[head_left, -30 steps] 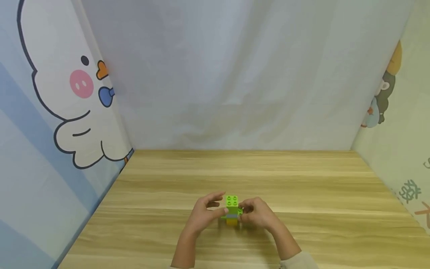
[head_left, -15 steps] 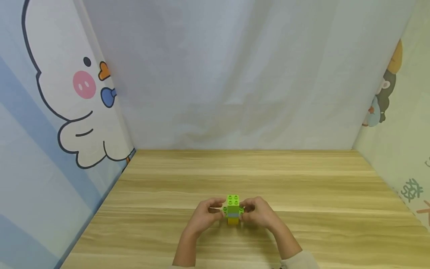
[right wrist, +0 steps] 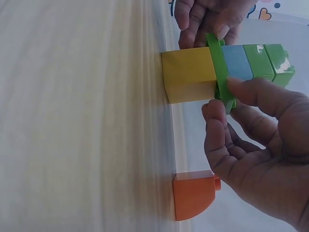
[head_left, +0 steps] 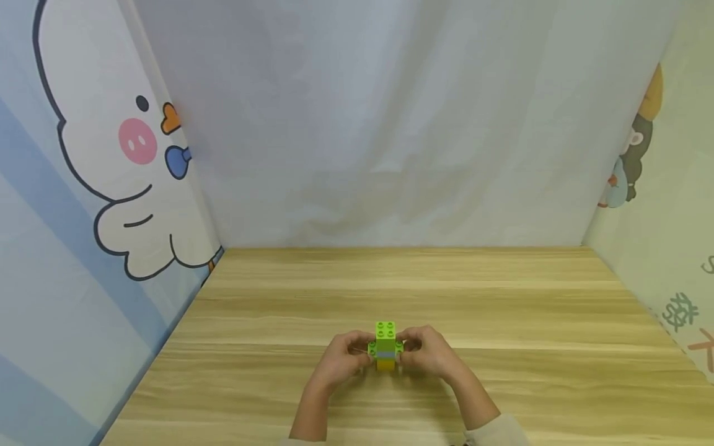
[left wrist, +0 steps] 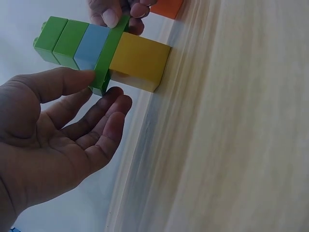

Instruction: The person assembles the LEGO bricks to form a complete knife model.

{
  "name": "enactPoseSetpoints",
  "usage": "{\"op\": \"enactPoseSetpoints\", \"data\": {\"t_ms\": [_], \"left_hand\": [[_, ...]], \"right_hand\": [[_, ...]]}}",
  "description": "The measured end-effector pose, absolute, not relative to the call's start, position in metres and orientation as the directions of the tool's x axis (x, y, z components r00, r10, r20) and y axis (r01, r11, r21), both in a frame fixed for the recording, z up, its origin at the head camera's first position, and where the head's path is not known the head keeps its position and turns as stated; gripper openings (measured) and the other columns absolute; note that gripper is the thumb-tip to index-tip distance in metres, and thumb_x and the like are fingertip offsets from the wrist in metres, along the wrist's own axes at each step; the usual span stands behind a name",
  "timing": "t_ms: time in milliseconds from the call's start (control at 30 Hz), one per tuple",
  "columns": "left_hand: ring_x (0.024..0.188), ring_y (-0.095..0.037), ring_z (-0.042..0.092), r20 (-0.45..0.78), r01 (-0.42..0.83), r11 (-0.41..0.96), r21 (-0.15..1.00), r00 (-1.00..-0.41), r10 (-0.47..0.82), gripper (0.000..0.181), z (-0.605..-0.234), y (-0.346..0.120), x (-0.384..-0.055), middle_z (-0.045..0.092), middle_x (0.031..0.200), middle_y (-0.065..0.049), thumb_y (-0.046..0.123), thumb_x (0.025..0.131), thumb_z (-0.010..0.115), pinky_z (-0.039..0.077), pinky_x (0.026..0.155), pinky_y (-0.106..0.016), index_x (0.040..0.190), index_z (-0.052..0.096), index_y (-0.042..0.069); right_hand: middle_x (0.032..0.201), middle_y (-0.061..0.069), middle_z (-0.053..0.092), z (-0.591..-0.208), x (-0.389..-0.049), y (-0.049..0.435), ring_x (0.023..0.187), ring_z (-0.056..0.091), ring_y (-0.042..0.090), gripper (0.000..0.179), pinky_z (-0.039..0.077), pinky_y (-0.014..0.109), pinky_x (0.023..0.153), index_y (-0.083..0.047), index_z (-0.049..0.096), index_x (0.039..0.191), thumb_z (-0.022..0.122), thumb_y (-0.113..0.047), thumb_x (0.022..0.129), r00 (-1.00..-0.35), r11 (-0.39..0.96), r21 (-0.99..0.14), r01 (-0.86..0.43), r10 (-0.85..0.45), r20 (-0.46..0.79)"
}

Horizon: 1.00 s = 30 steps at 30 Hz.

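A toy-brick tower (head_left: 385, 337) stands upright on the table between both hands. Its base is a yellow brick (left wrist: 140, 60). On that lies a flat green plate (right wrist: 218, 60) that sticks out to both sides. A blue brick (left wrist: 91, 46) sits above the plate, topped by a lower green brick (left wrist: 71, 43) and an upper green brick (left wrist: 51, 38) with studs. My left hand (head_left: 340, 358) pinches the plate's left end between thumb and fingers. At the opposite end, my right hand (head_left: 428, 354) pinches the plate in the same way.
An orange brick (right wrist: 194, 195) with a curved side rests on the wood-grain table (head_left: 268, 310), to the right of the tower; the head view does not show it. A white curtain (head_left: 379, 155) hangs behind the table, with printed cloths at both sides.
My left thumb has come down from the tower's front left side to the plate's left end, which the left hand now pinches. The right hand and tower stay nearly in place.
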<state>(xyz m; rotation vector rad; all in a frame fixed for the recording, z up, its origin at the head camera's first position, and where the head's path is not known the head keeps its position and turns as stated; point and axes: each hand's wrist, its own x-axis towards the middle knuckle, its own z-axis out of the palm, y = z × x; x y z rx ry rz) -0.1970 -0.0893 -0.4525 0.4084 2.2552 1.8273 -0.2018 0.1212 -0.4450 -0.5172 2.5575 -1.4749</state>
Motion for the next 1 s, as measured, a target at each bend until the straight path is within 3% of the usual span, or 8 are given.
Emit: {"op": "enactPoseSetpoints", "data": {"t_ms": [333, 533, 1000], "left_hand": [[0.089, -0.027, 0.057, -0.014, 0.05, 0.183, 0.982, -0.942, 0.335, 0.037, -0.46, -0.087, -0.199, 0.06, 0.101, -0.014, -0.01, 0.078, 0.061, 0.05, 0.072, -0.044, 0.115, 0.057, -0.008], [0.091, -0.026, 0.058, -0.015, 0.049, 0.187, 0.981, -0.944, 0.328, 0.038, -0.456, -0.087, -0.196, 0.06, 0.103, -0.013, -0.008, 0.078, 0.062, 0.05, 0.074, -0.04, 0.116, 0.058, -0.006], [0.092, -0.027, 0.057, -0.021, 0.047, 0.197, 0.979, -0.944, 0.33, 0.041, -0.456, -0.088, -0.199, 0.06, 0.106, -0.014, -0.009, 0.076, 0.061, 0.05, 0.073, -0.04, 0.117, 0.058, -0.005]], "right_hand": [[0.084, 0.006, 0.059, -0.442, -0.199, 0.124, 0.078, 0.055, 0.02, 0.041, 0.048, 0.037, 0.071, 0.009, 0.059, 0.113, 0.069, -0.003, 0.075, -0.927, 0.473, -0.854, -0.216, -0.374, 0.027], [0.093, 0.012, 0.06, -0.434, -0.195, 0.127, 0.08, 0.058, 0.022, 0.048, 0.05, 0.038, 0.068, 0.006, 0.054, 0.123, 0.069, -0.009, 0.08, -0.929, 0.453, -0.872, -0.188, -0.369, 0.008], [0.113, 0.024, 0.056, -0.424, -0.189, 0.156, 0.094, 0.056, 0.03, 0.049, 0.051, 0.04, 0.075, 0.003, 0.053, 0.126, 0.07, -0.012, 0.083, -0.918, 0.389, -0.893, -0.227, -0.391, 0.063]]}}
